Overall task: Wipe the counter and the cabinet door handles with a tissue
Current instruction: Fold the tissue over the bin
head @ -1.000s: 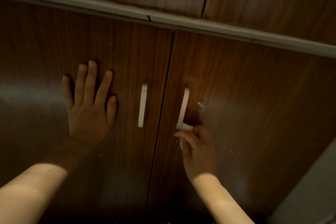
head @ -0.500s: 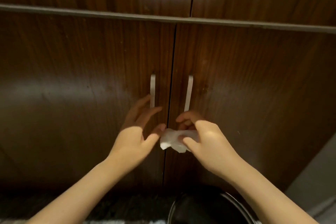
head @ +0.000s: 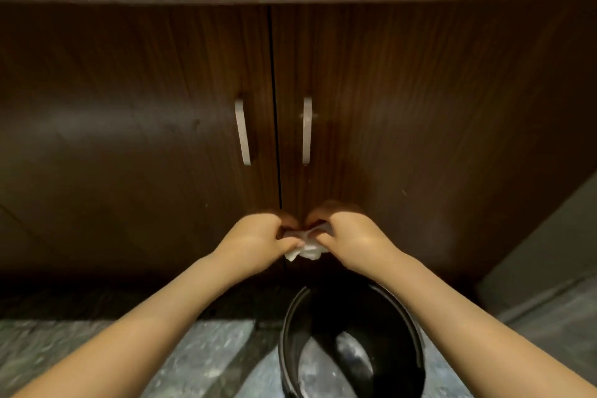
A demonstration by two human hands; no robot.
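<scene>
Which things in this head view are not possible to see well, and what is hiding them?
- Tissue: mostly covered by the left hand and right hand; only a crumpled corner shows.
- Fingertips: curled behind the tissue.
- Black bin: its lower part is cut off by the bottom edge.
- Bin contents: too dark to tell.
- Marks on the two door handles: blurred.

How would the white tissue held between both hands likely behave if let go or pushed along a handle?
The tissue looks crumpled and limp, bunched between the left hand and right hand, so it probably gives rather than pushes back. Its loose corner hangs down, which suggests it is very light. It would likely tear if pulled hard.
</scene>
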